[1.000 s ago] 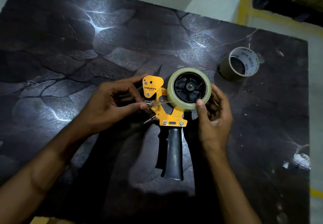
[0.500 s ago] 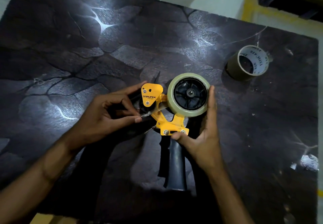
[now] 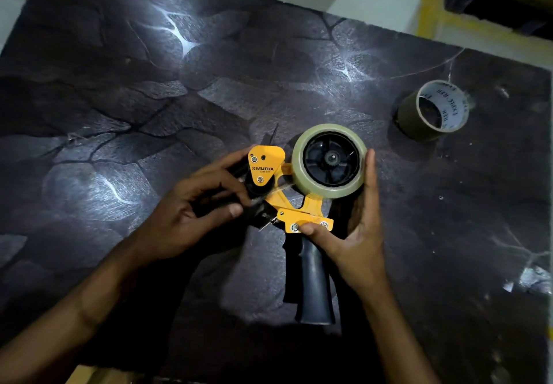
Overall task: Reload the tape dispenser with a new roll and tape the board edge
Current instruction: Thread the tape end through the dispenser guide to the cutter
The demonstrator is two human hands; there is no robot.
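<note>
Left hand [image 3: 191, 204] pinches the tape end [image 3: 278, 187] at the front of the tape dispenser [image 3: 302, 213], which lies flat on the counter [image 3: 149, 84], handle pointing near. My right hand [image 3: 356, 234] clamps it, thumb on the orange frame, fingers flat against the new roll [image 3: 329, 160]. The strip runs left from roll to pinch, so I judge the threading pull goes leftward.

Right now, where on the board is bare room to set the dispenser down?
Bare board lies wide left of and beyond the left hand, and narrower between the tape dispenser and the brown roll far right. Crowded centre: the right hand also grips the dispenser.
</note>
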